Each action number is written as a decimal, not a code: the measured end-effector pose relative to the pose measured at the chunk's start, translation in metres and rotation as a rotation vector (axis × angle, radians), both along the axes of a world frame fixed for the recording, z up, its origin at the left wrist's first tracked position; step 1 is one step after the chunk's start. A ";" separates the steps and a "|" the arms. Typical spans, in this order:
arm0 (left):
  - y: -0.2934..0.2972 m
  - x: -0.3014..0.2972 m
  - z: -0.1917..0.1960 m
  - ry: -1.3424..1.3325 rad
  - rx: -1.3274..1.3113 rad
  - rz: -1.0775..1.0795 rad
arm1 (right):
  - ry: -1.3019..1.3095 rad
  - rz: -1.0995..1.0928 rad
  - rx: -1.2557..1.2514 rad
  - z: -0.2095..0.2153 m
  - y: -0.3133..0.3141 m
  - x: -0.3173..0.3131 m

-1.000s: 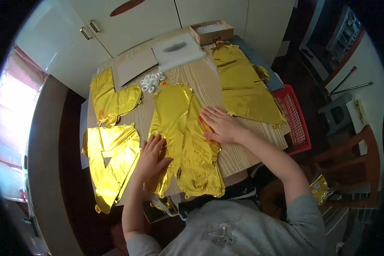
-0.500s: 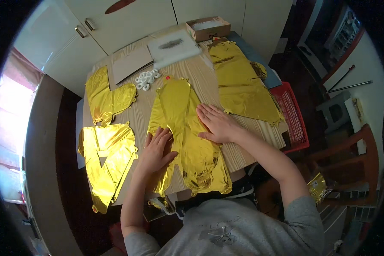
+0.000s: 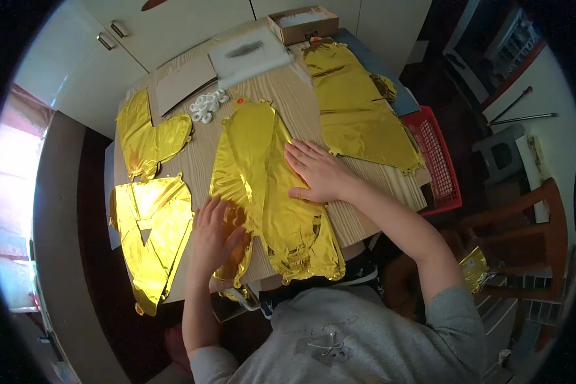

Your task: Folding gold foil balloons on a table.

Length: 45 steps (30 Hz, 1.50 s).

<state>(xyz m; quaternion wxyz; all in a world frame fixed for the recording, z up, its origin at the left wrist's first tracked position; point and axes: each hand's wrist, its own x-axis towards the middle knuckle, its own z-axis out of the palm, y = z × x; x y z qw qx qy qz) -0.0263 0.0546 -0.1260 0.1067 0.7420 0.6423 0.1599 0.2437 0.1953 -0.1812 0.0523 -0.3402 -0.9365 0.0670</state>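
A flat gold foil balloon (image 3: 256, 160) lies lengthwise on the wooden table in front of me, creased near its lower end, with a small red spot at its far tip. My right hand (image 3: 320, 171) rests palm down across its right edge, fingers stretched out. Over its lower left edge is my left hand (image 3: 212, 233), fingers extended and holding nothing; whether it touches the foil I cannot tell. To the left lie an angled gold foil balloon (image 3: 137, 137) and, nearer me, one shaped like an A (image 3: 173, 205). Another gold foil balloon (image 3: 352, 109) lies at the right.
Several small white rings (image 3: 206, 105) are clustered behind the middle balloon. Farther back are a grey-beige board (image 3: 184, 83), a translucent sheet (image 3: 256, 64) and a cardboard box (image 3: 303, 29). A red basket (image 3: 438, 157) stands at the table's right edge, beside a wooden chair (image 3: 544, 230).
My left hand has shifted left and a little nearer me, to the foil's outer edge. My right hand stays on the right edge. The whole view has shifted slightly.
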 end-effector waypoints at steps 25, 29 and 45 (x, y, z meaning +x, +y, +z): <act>-0.029 0.055 -0.033 0.119 0.162 0.045 | 0.050 -0.016 -0.004 0.004 0.000 0.001; -0.026 0.057 -0.036 0.042 0.142 0.036 | 0.064 -0.018 -0.005 0.000 0.000 0.002; -0.022 0.060 -0.036 0.014 0.091 -0.015 | 0.032 -0.010 0.012 0.003 -0.002 0.002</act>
